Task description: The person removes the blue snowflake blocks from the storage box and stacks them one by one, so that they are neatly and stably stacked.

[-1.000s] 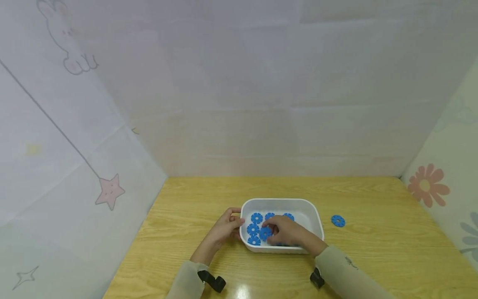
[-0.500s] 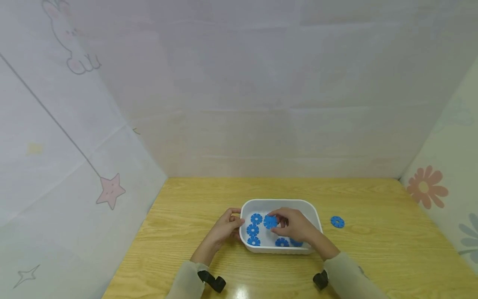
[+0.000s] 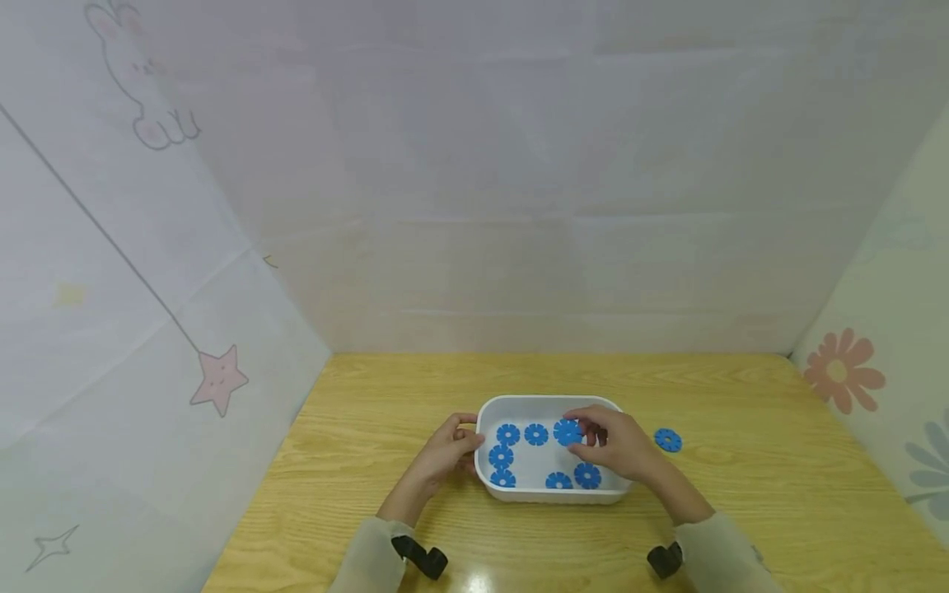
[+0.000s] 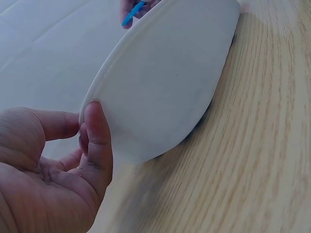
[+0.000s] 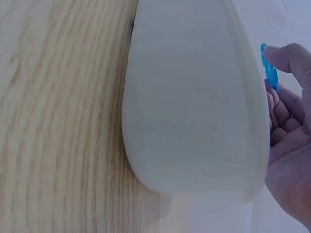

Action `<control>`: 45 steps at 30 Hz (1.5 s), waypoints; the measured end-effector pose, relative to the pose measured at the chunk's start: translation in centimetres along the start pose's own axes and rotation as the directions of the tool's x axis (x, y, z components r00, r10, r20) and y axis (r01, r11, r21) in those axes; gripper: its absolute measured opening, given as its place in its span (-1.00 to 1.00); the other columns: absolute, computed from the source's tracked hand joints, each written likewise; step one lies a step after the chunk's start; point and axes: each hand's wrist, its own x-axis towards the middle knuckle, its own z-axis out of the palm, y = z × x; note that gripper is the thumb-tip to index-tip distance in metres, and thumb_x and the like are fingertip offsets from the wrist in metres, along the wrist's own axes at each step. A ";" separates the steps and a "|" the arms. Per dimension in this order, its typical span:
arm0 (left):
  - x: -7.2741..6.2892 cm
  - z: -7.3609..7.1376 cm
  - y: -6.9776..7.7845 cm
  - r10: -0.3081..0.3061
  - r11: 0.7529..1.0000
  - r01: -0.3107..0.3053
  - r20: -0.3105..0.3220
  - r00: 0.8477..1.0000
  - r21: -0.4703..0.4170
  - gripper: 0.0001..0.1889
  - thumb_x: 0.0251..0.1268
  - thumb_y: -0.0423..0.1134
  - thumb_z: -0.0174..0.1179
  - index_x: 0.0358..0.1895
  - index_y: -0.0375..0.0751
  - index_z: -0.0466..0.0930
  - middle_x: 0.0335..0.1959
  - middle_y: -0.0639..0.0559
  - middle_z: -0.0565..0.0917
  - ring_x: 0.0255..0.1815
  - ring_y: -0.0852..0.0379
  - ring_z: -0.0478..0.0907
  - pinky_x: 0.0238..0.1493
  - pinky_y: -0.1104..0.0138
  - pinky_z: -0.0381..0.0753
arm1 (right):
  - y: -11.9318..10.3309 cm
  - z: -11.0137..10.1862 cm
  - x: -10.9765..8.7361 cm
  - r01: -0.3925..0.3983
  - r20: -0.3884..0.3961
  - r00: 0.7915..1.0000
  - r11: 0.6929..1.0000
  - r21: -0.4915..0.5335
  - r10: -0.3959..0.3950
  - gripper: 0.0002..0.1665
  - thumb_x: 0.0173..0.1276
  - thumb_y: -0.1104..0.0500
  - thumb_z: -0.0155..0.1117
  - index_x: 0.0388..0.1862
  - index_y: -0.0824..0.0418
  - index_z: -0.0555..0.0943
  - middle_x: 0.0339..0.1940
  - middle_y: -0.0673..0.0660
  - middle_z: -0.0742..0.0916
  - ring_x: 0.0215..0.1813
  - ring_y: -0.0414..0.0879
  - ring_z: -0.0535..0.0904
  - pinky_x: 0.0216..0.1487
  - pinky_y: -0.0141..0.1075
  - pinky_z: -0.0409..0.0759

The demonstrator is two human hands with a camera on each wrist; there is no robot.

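Note:
My left hand (image 3: pixel 443 451) grips the left rim of a white plastic tub (image 3: pixel 519 402), with thumb and fingers on either side of the rim in the left wrist view. Over the right half of the tub, my right hand (image 3: pixel 621 445) pinches a blue slotted snowflake disc (image 3: pixel 567 431) by its edge. The right wrist view shows that disc (image 5: pixel 270 68) edge-on, above rim height. Several like it lie flat in the tub: three down the left side, one disc (image 3: pixel 536 434) at the back, and two near the front wall, including a disc (image 3: pixel 587 475) below my right hand.
One more blue disc (image 3: pixel 668 440) lies on the wooden table (image 3: pixel 356 461), right of the tub. Pale printed cloth (image 3: pixel 460 206) hangs along the table's back and both sides. Each wrist carries a black strap mount.
My right hand has lifted the disc from the tub's left middle and carried it right, to the back right. The front discs have come into view. My left hand stays on the rim.

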 end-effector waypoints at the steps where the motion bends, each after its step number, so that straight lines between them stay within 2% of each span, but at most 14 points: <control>1: 0.0 0.0 0.0 0.000 1.000 0.000 0.001 1.000 -0.002 -0.49 0.49 -0.23 0.18 0.39 -0.31 0.30 -0.03 -0.34 0.61 -0.34 0.07 0.60 -0.32 0.26 0.66 | 0.1 -0.2 -0.2 -0.003 -0.011 1.000 1.000 -0.003 0.003 -0.51 0.26 0.08 0.53 0.15 0.12 0.66 -0.33 -0.02 0.61 -0.34 -0.23 0.48 -0.33 -0.43 0.54; 8: 0.1 -0.1 -0.3 0.006 1.000 -0.006 0.010 1.000 -0.001 -0.50 0.50 -0.22 0.17 0.39 -0.31 0.29 -0.03 -0.31 0.61 -0.33 0.07 0.62 -0.33 0.27 0.67 | 1.2 -1.4 -1.5 0.001 -0.092 0.996 1.000 0.000 -0.001 -0.51 0.22 0.17 0.55 0.14 0.17 0.67 -0.35 -0.06 0.60 -0.35 -0.18 0.48 -0.37 -0.43 0.53; 18: 0.1 -0.1 -0.2 -0.005 1.000 0.005 0.004 1.000 0.001 -0.49 0.50 -0.23 0.17 0.40 -0.29 0.29 -0.04 -0.28 0.61 -0.32 0.06 0.61 -0.33 0.28 0.67 | 1.4 -3.8 -3.6 -0.046 -0.147 0.988 0.999 -0.010 0.044 -0.53 0.27 0.17 0.51 0.15 0.21 0.66 -0.39 -0.08 0.57 -0.35 -0.25 0.45 -0.39 -0.41 0.49; 23: 0.2 -0.1 -0.2 -0.004 1.000 0.004 -0.005 1.000 -0.001 -0.48 0.49 -0.23 0.18 0.40 -0.29 0.29 -0.04 -0.29 0.61 -0.33 0.07 0.60 -0.33 0.26 0.67 | 2.1 -4.5 -4.3 -0.033 -0.190 0.981 0.999 -0.036 0.026 -0.53 0.26 0.22 0.51 0.15 0.22 0.65 -0.39 -0.08 0.58 -0.36 -0.26 0.46 -0.39 -0.40 0.50; 37: 0.2 0.0 0.0 -0.009 1.000 0.009 -0.001 1.000 -0.002 -0.48 0.50 -0.23 0.18 0.40 -0.30 0.28 -0.04 -0.31 0.61 -0.35 0.08 0.60 -0.33 0.24 0.67 | 4.9 -6.0 -6.0 -0.114 -0.209 0.972 0.993 -0.036 0.104 -0.50 0.32 0.17 0.46 0.22 0.24 0.60 -0.32 -0.03 0.62 -0.31 -0.26 0.50 -0.31 -0.39 0.57; 45: 0.1 -0.1 -0.1 -0.004 1.000 0.004 0.012 1.000 -0.012 -0.49 0.51 -0.22 0.17 0.40 -0.29 0.28 0.00 -0.35 0.58 -0.33 0.07 0.61 -0.33 0.27 0.65 | 6.6 -6.6 -6.9 -0.122 -0.234 0.966 0.992 -0.029 0.112 -0.49 0.32 0.20 0.47 0.22 0.27 0.59 -0.30 0.00 0.64 -0.31 -0.28 0.51 -0.34 -0.41 0.55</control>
